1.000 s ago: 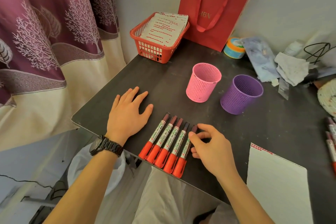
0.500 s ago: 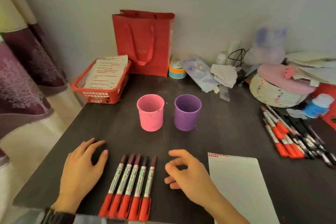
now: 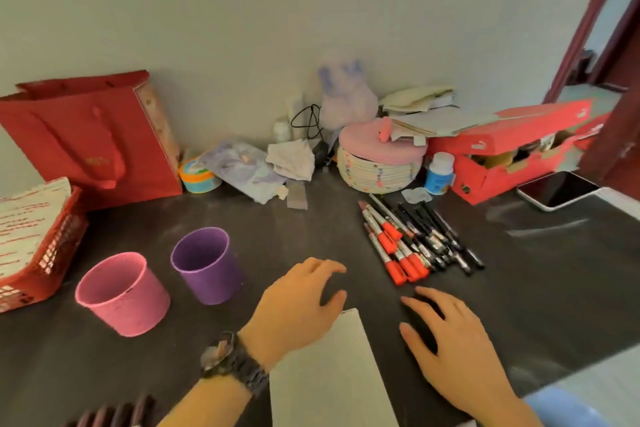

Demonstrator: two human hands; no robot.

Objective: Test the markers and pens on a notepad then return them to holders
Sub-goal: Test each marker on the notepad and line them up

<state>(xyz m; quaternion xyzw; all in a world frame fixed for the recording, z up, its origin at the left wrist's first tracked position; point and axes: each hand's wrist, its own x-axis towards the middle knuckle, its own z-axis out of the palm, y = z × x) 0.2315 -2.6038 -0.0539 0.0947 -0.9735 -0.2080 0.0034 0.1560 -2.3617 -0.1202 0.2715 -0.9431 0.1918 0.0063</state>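
A white notepad (image 3: 329, 381) lies on the dark table (image 3: 536, 274) at the front centre. My left hand (image 3: 298, 308) hovers over its top left corner, fingers relaxed and holding nothing. My right hand (image 3: 450, 340) is just right of the notepad, fingers spread, also holding nothing. A pile of red-capped markers and black pens (image 3: 412, 239) lies beyond my right hand. Two mesh holders stand at the left, pink (image 3: 121, 295) and purple (image 3: 204, 263), with nothing visible inside. The dark ends of a row of markers (image 3: 114, 412) show at the bottom left edge.
A red basket with papers (image 3: 52, 253) and a red gift bag (image 3: 90, 135) stand at the left. Clutter lines the wall: a tape roll (image 3: 199, 177), a woven lidded basket (image 3: 377, 163), a small bottle (image 3: 440, 173), a red shoebox (image 3: 512, 152) and a phone (image 3: 557, 191).
The view has swung right and up. Both hands have moved right from the row of red markers to the notepad; the left hand now hovers over the pad's corner.
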